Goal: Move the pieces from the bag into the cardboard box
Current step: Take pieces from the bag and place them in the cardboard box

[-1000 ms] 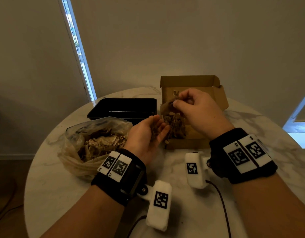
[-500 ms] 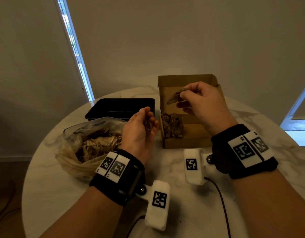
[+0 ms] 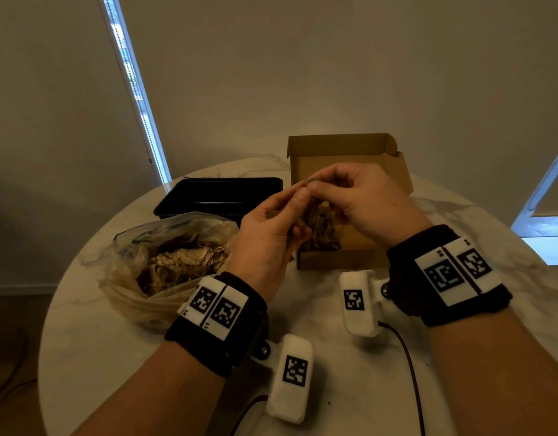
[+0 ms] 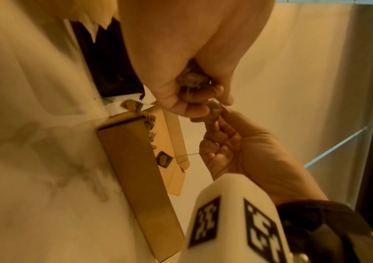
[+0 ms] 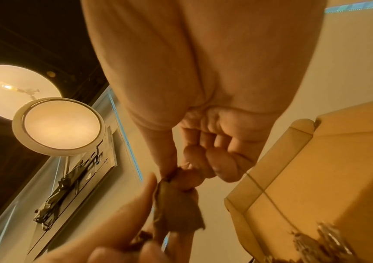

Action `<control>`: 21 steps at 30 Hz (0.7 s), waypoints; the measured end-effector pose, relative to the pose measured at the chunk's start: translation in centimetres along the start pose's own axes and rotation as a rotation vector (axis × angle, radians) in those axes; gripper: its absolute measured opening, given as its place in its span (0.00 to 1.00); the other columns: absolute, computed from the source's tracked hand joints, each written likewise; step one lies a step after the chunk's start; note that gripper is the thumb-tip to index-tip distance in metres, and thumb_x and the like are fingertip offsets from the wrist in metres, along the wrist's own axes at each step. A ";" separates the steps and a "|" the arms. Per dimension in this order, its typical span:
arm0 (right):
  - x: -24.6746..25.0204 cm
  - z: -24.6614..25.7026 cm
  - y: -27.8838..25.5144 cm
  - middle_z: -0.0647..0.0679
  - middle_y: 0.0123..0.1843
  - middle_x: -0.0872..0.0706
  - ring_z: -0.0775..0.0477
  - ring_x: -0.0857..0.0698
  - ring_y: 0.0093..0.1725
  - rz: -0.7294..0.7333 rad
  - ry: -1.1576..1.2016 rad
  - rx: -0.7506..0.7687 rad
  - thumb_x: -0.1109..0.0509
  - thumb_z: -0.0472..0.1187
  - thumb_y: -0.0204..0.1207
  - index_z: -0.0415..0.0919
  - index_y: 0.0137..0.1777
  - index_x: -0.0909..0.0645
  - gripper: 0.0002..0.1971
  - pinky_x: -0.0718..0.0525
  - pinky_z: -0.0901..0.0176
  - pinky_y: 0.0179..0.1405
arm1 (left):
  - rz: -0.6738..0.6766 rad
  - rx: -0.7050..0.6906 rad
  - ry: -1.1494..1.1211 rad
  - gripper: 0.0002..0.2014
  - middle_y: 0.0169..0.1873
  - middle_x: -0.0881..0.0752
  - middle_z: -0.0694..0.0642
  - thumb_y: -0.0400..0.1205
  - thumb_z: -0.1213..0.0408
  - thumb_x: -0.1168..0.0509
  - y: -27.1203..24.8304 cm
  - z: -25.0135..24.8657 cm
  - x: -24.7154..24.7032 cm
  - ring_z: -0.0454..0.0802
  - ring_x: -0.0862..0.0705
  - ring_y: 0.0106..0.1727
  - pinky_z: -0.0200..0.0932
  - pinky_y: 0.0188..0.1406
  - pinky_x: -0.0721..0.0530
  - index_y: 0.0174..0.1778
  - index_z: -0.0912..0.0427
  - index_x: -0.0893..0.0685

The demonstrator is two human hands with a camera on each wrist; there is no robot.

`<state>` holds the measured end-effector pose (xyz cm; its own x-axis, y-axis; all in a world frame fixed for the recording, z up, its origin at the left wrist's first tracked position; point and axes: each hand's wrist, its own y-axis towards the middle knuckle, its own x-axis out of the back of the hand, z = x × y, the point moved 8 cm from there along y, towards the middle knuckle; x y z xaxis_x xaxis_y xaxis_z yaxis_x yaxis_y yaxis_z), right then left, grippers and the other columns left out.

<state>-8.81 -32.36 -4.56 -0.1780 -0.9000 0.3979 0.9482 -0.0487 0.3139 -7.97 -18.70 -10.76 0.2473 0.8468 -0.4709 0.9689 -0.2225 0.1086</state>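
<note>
Over the cardboard box (image 3: 334, 259), hands now joined

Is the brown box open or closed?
Open. The cardboard box has its lid flap standing up at the back, and you can see a pile of brown pieces lying inside it.

no words can be read with certainty — the white wrist blocks (image 3: 219, 306) carry only black square coded patterns, with tiny characters beside them too small to make out
</note>
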 end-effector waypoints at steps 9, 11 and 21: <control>1.3 0.1 0.4 0.54 0.45 0.10 0.71 0.18 0.33 -0.106 0.003 0.082 0.30 0.40 0.85 0.49 0.56 0.12 0.06 0.21 0.67 0.39 | -0.074 0.080 0.076 0.11 0.42 0.12 0.55 0.82 0.63 0.27 0.4 1.3 1.2 0.42 0.19 0.36 0.34 0.37 0.15 0.59 0.61 0.10; 1.8 0.2 0.5 0.54 0.46 0.10 0.71 0.19 0.32 -0.159 0.006 0.106 0.29 0.39 0.84 0.48 0.54 0.12 0.06 0.23 0.70 0.37 | -0.013 0.111 0.101 0.11 0.37 0.13 0.53 0.82 0.63 0.27 0.3 1.7 0.5 0.41 0.20 0.33 0.34 0.35 0.15 0.58 0.62 0.10; 1.0 -1.3 0.7 0.57 0.41 0.11 0.69 0.19 0.31 -0.085 -0.100 0.006 0.25 0.40 0.82 0.48 0.51 0.09 0.04 0.26 0.74 0.30 | 0.065 -0.027 0.043 0.07 0.33 0.14 0.45 0.86 0.67 0.33 0.3 0.4 -0.4 0.37 0.22 0.31 0.34 0.37 0.19 0.58 0.58 0.13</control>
<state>-7.95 -33.87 -5.06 -0.2836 -0.8449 0.4536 0.9271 -0.1206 0.3549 -7.75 -19.30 -10.83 0.3091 0.8513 -0.4241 0.9507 -0.2646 0.1618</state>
